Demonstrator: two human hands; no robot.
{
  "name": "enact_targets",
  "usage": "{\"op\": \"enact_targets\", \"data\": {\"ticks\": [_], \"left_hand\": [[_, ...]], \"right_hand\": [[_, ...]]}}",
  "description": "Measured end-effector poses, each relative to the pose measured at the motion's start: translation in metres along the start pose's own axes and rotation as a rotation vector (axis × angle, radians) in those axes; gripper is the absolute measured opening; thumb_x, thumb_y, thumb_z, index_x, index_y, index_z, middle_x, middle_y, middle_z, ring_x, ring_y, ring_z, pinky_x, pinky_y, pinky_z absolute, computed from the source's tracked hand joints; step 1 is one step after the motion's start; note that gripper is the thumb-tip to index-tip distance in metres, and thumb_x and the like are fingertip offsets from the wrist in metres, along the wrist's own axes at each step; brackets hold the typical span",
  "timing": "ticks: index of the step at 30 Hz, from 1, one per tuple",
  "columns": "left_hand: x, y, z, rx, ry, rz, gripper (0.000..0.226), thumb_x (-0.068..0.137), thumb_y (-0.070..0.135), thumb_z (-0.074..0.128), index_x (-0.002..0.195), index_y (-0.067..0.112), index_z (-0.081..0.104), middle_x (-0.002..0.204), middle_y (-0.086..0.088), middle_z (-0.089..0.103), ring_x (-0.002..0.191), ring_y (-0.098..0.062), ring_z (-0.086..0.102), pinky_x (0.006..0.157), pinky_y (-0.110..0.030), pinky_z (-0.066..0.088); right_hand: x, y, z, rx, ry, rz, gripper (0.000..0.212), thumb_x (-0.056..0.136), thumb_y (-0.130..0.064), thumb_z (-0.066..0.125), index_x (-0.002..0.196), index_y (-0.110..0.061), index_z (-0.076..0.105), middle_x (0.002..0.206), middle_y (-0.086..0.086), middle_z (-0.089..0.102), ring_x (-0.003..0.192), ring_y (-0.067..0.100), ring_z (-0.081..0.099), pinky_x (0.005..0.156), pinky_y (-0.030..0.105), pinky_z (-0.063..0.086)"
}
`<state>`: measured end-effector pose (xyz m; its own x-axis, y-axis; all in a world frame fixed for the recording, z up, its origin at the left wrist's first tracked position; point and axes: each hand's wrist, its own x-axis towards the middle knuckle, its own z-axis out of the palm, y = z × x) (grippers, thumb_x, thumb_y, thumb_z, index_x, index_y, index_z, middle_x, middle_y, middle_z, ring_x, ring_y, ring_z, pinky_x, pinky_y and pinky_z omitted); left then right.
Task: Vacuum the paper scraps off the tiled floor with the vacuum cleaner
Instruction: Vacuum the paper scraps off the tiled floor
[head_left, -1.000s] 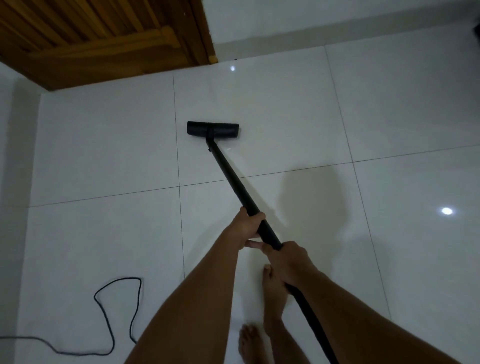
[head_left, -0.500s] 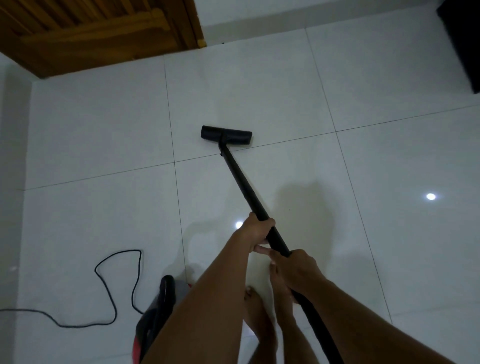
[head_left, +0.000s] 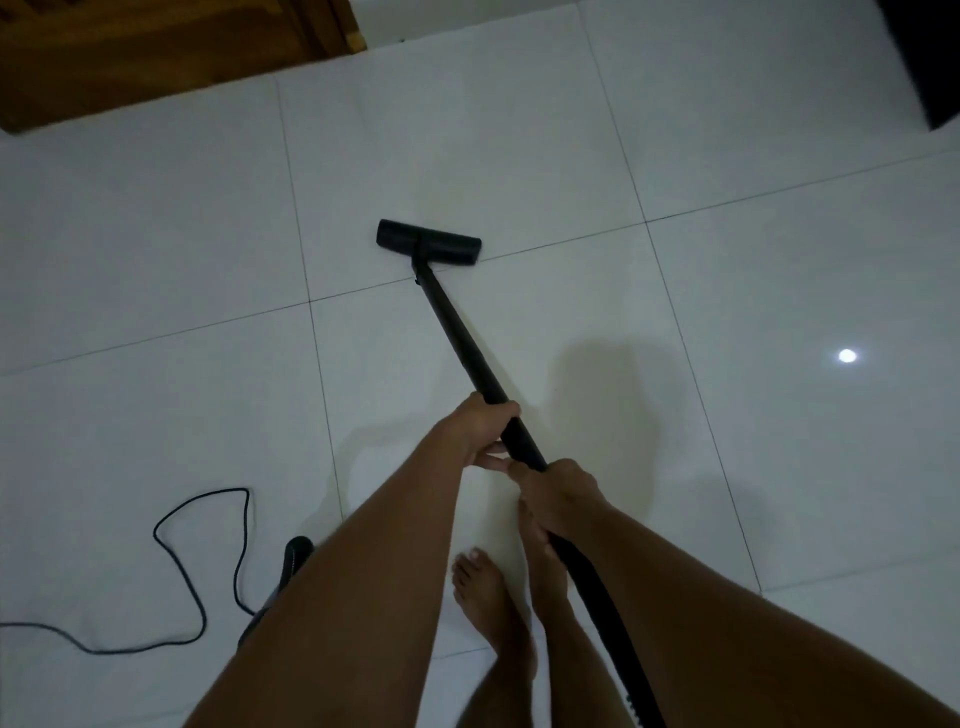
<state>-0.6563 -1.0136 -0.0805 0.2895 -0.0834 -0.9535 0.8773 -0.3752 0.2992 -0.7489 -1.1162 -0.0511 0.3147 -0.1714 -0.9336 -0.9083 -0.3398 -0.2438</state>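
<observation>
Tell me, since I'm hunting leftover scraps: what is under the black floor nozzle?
The floor nozzle sits on white tiled floor, one end over a grout line. No scraps show around it; anything directly beneath is covered.

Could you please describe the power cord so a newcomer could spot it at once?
Look at the white tiled floor, lower left of the view, beside the vacuum body. There lies the cord: the only thin, dark line, snaking in loops.

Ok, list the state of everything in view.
Left hand, gripping wand, upper hold.
Right hand, gripping wand, lower hold.
Wand, slanted down to floor.
Nozzle, flat on floor.
Cord, slack, looped on floor.
Vacuum body, mostly hidden behind left arm.
Floor, no scraps visible.
</observation>
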Motion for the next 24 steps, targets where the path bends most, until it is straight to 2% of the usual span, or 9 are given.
{"op": "enact_targets", "data": {"ticks": [3, 6, 9, 12, 14, 15, 17, 19, 24], "left_hand": [[0.007, 0.012, -0.002, 0.024, 0.006, 0.004, 0.036, 0.098, 0.021, 0.058, 0.132, 0.013, 0.048, 0.107, -0.009, 0.064, 0.086, -0.022, 0.066, 0.053, -0.034, 0.06], [0.015, 0.022, -0.002, 0.041, 0.014, 0.004, 0.036, 0.097, 0.02, 0.058, 0.131, 0.012, 0.05, 0.108, -0.01, 0.064, 0.084, -0.022, 0.067, 0.051, -0.033, 0.059], [0.025, 0.03, -0.003, 0.064, 0.031, 0.01, 0.037, 0.096, 0.021, 0.059, 0.13, 0.011, 0.05, 0.112, -0.011, 0.064, 0.084, -0.022, 0.068, 0.057, -0.035, 0.062], [0.031, 0.036, -0.002, 0.054, 0.041, 0.011, 0.036, 0.096, 0.02, 0.059, 0.129, 0.01, 0.05, 0.117, -0.013, 0.062, 0.083, -0.022, 0.067, 0.053, -0.036, 0.061], [0.034, 0.041, 0.0, 0.042, 0.038, 0.017, 0.035, 0.097, 0.019, 0.059, 0.129, 0.01, 0.05, 0.119, -0.014, 0.061, 0.083, -0.022, 0.066, 0.046, -0.033, 0.058], [0.035, 0.043, 0.0, 0.037, 0.035, 0.021, 0.035, 0.097, 0.019, 0.059, 0.129, 0.009, 0.05, 0.118, -0.014, 0.061, 0.083, -0.021, 0.066, 0.045, -0.031, 0.057], [0.035, 0.049, 0.0, 0.027, 0.025, 0.038, 0.035, 0.096, 0.019, 0.059, 0.129, 0.009, 0.051, 0.113, -0.012, 0.063, 0.083, -0.021, 0.067, 0.046, -0.03, 0.056], [0.036, 0.053, 0.0, 0.031, 0.022, 0.061, 0.035, 0.096, 0.021, 0.06, 0.128, 0.01, 0.052, 0.112, -0.011, 0.066, 0.086, -0.019, 0.067, 0.049, -0.03, 0.058], [0.029, 0.059, 0.0, 0.022, 0.06, 0.11, 0.033, 0.094, 0.023, 0.061, 0.125, 0.011, 0.056, 0.11, -0.01, 0.068, 0.092, -0.018, 0.067, 0.06, -0.031, 0.06]], "right_hand": [[0.007, -0.01, -0.005, 0.019, -0.014, 0.004, 0.044, 0.094, -0.053, 0.058, 0.098, -0.01, 0.054, 0.07, 0.007, 0.066, 0.042, 0.018, 0.058, 0.055, 0.032, 0.054], [0.01, -0.019, -0.014, 0.026, -0.04, 0.017, 0.045, 0.095, -0.053, 0.056, 0.091, -0.008, 0.052, 0.053, 0.006, 0.061, 0.037, 0.02, 0.055, 0.05, 0.028, 0.051], [0.019, -0.025, -0.02, 0.081, -0.102, 0.064, 0.05, 0.094, -0.053, 0.058, 0.102, -0.003, 0.054, 0.042, 0.005, 0.056, 0.032, 0.02, 0.051, 0.043, 0.022, 0.047], [0.03, -0.033, -0.026, 0.155, -0.167, 0.124, 0.047, 0.091, -0.051, 0.062, 0.101, -0.006, 0.054, 0.056, 0.009, 0.061, 0.032, 0.02, 0.056, 0.047, 0.026, 0.054], [0.037, -0.038, -0.03, 0.165, -0.182, 0.104, 0.043, 0.092, -0.047, 0.063, 0.1, -0.005, 0.056, 0.069, 0.011, 0.066, 0.042, 0.021, 0.063, 0.059, 0.032, 0.06], [0.041, -0.04, -0.032, 0.174, -0.179, 0.067, 0.042, 0.093, -0.044, 0.063, 0.105, -0.004, 0.056, 0.074, 0.011, 0.067, 0.048, 0.022, 0.066, 0.061, 0.034, 0.061], [0.045, -0.045, -0.036, 0.177, -0.148, -0.033, 0.04, 0.095, -0.037, 0.063, 0.117, -0.005, 0.053, 0.079, 0.011, 0.066, 0.052, 0.02, 0.063, 0.053, 0.03, 0.056], [0.049, -0.049, -0.038, 0.123, -0.101, -0.103, 0.035, 0.097, -0.035, 0.06, 0.118, -0.008, 0.052, 0.077, 0.011, 0.062, 0.05, 0.018, 0.057, 0.045, 0.026, 0.05], [0.043, -0.058, -0.042, 0.026, -0.046, -0.147, 0.033, 0.099, -0.039, 0.058, 0.114, -0.011, 0.051, 0.078, 0.01, 0.063, 0.048, 0.019, 0.056, 0.044, 0.026, 0.051]]}}
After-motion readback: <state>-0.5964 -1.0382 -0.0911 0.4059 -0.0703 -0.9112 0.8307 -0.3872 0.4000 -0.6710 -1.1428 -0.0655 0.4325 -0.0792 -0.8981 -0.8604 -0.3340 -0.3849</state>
